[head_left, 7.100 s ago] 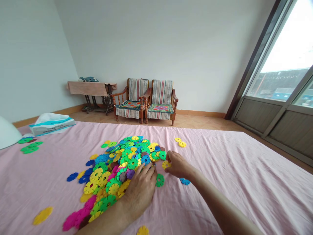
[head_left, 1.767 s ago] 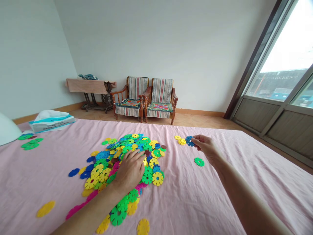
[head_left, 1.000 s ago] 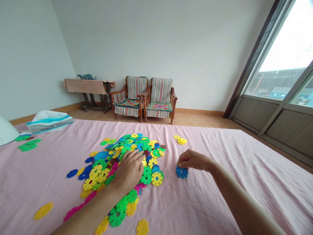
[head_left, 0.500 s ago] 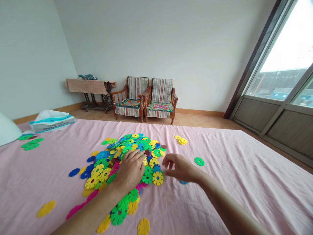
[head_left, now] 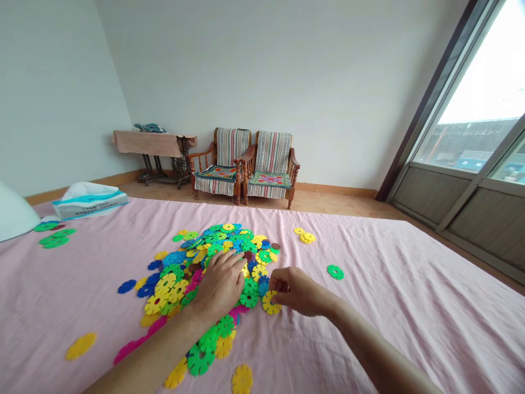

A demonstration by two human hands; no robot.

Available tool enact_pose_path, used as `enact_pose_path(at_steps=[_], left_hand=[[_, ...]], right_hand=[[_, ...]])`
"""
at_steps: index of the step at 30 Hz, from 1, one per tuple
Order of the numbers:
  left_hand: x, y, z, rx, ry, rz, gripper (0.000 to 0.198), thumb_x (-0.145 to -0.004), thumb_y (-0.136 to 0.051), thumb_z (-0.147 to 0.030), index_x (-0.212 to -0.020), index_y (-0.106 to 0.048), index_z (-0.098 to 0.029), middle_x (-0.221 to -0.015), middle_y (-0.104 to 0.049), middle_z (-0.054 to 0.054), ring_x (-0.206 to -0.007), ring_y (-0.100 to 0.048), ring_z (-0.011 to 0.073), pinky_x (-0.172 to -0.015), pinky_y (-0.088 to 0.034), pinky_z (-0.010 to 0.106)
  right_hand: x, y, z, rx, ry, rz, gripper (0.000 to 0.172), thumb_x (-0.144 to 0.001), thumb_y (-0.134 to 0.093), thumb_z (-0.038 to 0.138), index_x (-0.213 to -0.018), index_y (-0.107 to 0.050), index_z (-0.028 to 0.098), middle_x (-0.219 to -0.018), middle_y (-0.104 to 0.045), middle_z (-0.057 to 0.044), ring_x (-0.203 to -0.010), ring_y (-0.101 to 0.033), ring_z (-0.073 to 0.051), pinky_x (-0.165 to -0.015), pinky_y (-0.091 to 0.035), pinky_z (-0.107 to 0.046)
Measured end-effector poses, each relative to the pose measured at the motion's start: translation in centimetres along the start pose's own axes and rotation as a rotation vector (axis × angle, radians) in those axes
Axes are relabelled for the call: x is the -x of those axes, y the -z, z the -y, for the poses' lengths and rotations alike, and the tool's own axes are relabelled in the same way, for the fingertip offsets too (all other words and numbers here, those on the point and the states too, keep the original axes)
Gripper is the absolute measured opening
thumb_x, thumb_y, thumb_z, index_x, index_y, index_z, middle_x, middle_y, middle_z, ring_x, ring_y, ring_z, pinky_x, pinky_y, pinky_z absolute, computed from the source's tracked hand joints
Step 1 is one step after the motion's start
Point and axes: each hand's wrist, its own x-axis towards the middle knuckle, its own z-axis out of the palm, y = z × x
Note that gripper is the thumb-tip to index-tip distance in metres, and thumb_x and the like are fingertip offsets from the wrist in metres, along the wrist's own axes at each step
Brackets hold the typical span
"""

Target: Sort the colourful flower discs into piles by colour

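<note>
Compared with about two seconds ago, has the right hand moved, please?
Yes, the right hand has moved left and lower in view, against the unmoved lone green disc.

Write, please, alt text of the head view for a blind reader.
The right hand touches a yellow notched disc at the edge of a colourful disc pile; the left hand rests on the pile. Pink cloth lies beneath.
</note>
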Motion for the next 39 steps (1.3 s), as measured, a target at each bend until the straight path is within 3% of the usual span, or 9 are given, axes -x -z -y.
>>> enact_pose_path(at_steps=[3,8,10,17,20,25,29,34,39], left_hand=[[0.1,0.1,-0.1,0.003,0.002,-0.013,0.035,-0.08,-0.048,-0.012,-0.107,-0.069,-0.019,-0.119,-0.066,0.008,-0.116,-0.056,0.0266,-0.103,-0.038,0.049],[-0.1,0.8,0.1,0.022,-0.033,-0.076,0.03,-0.085,-0.049,-0.021,-0.107,-0.07,-0.02,-0.114,-0.069,0.007,-0.111,-0.059,0.0256,-0.104,-0.038,0.05],[-0.3,1.1,0.7,0.02,-0.026,-0.132,0.029,-0.086,-0.049,-0.025,-0.106,-0.069,-0.021,-0.113,-0.069,0.007,-0.11,-0.06,0.0254,-0.104,-0.039,0.049],[-1.4,1.4,5.4,0.074,0.132,-0.185,0.032,-0.086,-0.043,-0.026,-0.098,-0.071,-0.017,-0.102,-0.072,0.008,-0.098,-0.065,0.024,-0.092,-0.049,0.039],[-1.6,1.6,6.7,0.092,0.224,-0.183,0.033,-0.084,-0.042,-0.028,-0.095,-0.072,-0.018,-0.1,-0.073,0.007,-0.096,-0.067,0.0238,-0.09,-0.05,0.036],[-1.5,1.4,7.6,0.114,0.305,-0.147,0.035,-0.083,-0.043,-0.032,-0.094,-0.072,-0.017,-0.098,-0.074,0.007,-0.093,-0.068,0.024,-0.087,-0.051,0.033],[-1.5,1.2,8.2,0.111,0.371,-0.127,0.035,-0.082,-0.043,-0.033,-0.093,-0.073,-0.019,-0.098,-0.074,0.007,-0.091,-0.069,0.0249,-0.082,-0.052,0.032],[-1.3,0.9,8.8,0.109,0.421,-0.118,0.033,-0.083,-0.043,-0.034,-0.091,-0.073,-0.021,-0.097,-0.074,0.006,-0.092,-0.068,0.0246,-0.08,-0.051,0.032],[-1.1,0.0,9.2,0.105,0.338,-0.099,0.031,-0.084,-0.042,-0.032,-0.086,-0.071,-0.023,-0.095,-0.074,0.004,-0.091,-0.068,0.0218,-0.079,-0.05,0.028]], right_hand=[[-0.2,1.0,-0.9,-0.155,-0.023,0.007,0.006,-0.069,-0.056,0.011,-0.069,-0.055,0.017,-0.057,-0.049,0.006,-0.053,-0.044,-0.007,-0.05,-0.032,-0.02],[-1.6,4.0,-4.5,-0.078,-0.193,-0.492,0.005,-0.068,-0.06,0.02,-0.064,-0.059,0.017,-0.056,-0.054,0.004,-0.054,-0.049,-0.009,-0.051,-0.035,-0.02],[-2.2,5.4,-6.1,-0.065,-0.268,-0.621,0.009,-0.069,-0.059,0.023,-0.064,-0.059,0.017,-0.058,-0.058,0.001,-0.056,-0.052,-0.011,-0.052,-0.038,-0.021],[-3.5,8.1,-9.1,-0.096,-0.392,-0.794,0.019,-0.077,-0.048,0.029,-0.073,-0.06,0.014,-0.077,-0.07,-0.013,-0.059,-0.062,-0.014,-0.046,-0.04,-0.021],[-3.7,7.0,-8.2,-0.075,-0.341,-0.751,0.02,-0.079,-0.046,0.026,-0.074,-0.061,0.013,-0.075,-0.069,-0.012,-0.057,-0.062,-0.014,-0.048,-0.041,-0.023],[-3.2,2.0,-3.7,-0.041,-0.117,-0.491,0.01,-0.072,-0.057,0.019,-0.073,-0.066,0.015,-0.066,-0.068,-0.002,-0.06,-0.061,-0.013,-0.058,-0.044,-0.023],[-1.8,-1.4,0.1,0.127,0.135,-0.312,0.018,-0.074,-0.062,0.02,-0.09,-0.071,0.019,-0.088,-0.07,-0.004,-0.08,-0.061,-0.017,-0.071,-0.046,-0.028],[-0.4,-2.8,1.9,0.34,0.304,-0.194,0.043,-0.073,-0.071,0.028,-0.115,-0.063,0.022,-0.114,-0.064,-0.007,-0.105,-0.052,-0.024,-0.093,-0.039,-0.037],[-0.1,-3.1,2.0,0.423,0.265,-0.155,0.035,-0.075,-0.07,0.032,-0.109,-0.064,0.023,-0.108,-0.064,-0.006,-0.101,-0.052,-0.023,-0.092,-0.038,-0.037]])
